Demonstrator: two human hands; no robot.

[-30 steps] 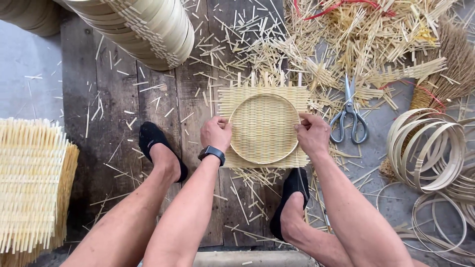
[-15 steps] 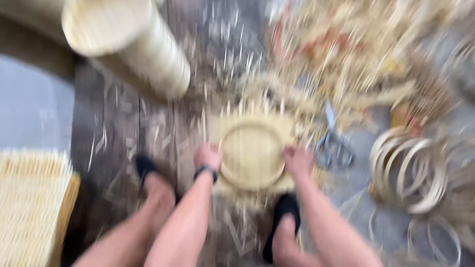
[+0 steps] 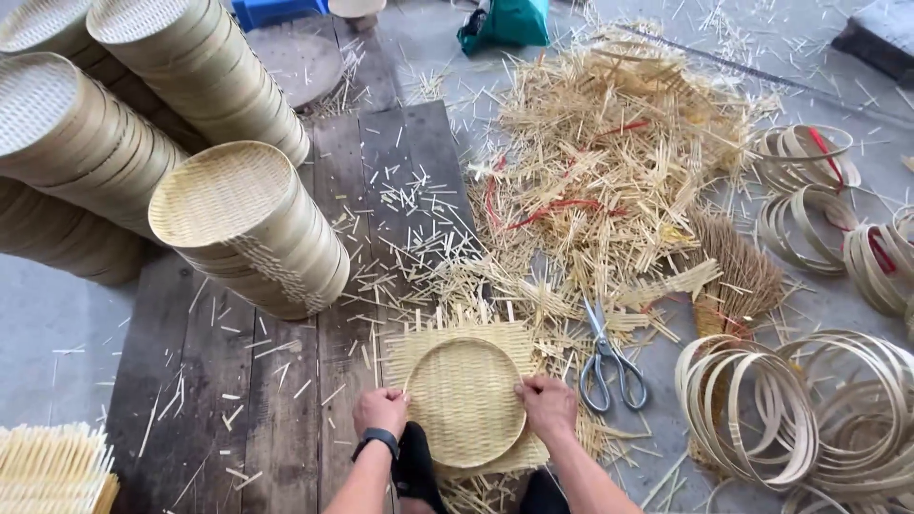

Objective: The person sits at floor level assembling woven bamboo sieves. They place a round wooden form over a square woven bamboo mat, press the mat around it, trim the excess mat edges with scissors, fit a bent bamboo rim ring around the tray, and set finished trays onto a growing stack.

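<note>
A round bamboo hoop with a woven mat pressed into it lies on dark wooden boards in front of me. My left hand, with a black watch on the wrist, grips the hoop's left rim. At the right rim, my right hand presses down on the woven piece. The square mat's loose ends stick out around the hoop. Metal scissors lie on the floor just right of my right hand.
Stacks of finished round bamboo trays lie on their sides at the left. A heap of bamboo offcuts fills the middle back. Coiled bamboo hoops sit at the right, a small broom near them, flat woven mats at bottom left.
The camera has tilted up, so the woven piece and my hands now sit low in the view. Both hands keep their hold on the hoop's rim.
</note>
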